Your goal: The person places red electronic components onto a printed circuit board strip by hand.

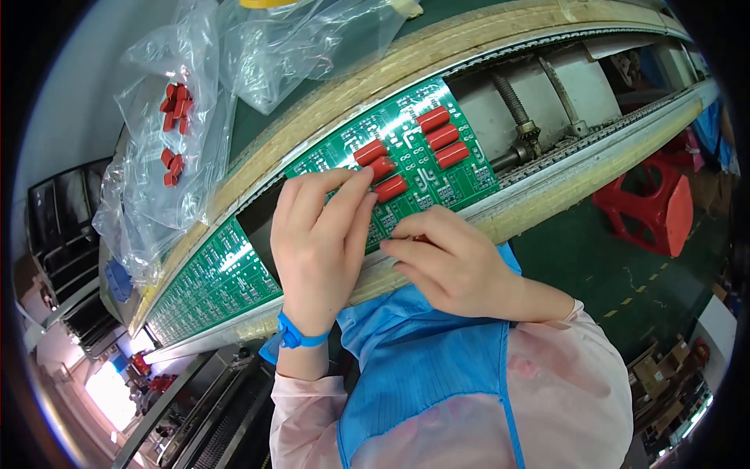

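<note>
A green circuit board (414,102) lies across the rails in front of me, bearing two groups of red film capacitors, three in each. The right-hand group includes a capacitor (443,137) lying flat between two others. My left hand (316,234), with a blue strap (301,338) round its wrist, reaches over the left-hand group. Its closed fingertips grip the end of the middle red capacitor (382,167), beside the lower one (390,187). By the board's near edge my right hand (457,266) is closed in a pinch; what its fingers hold is mostly hidden.
Clear plastic bags (207,148) lie beyond the far wooden rail (500,31), with loose red capacitors (176,105) at the left. Another green board (207,281) sits further left on the rails. Threaded rods (512,102) show at the right. A red stool (652,203) stands on the floor.
</note>
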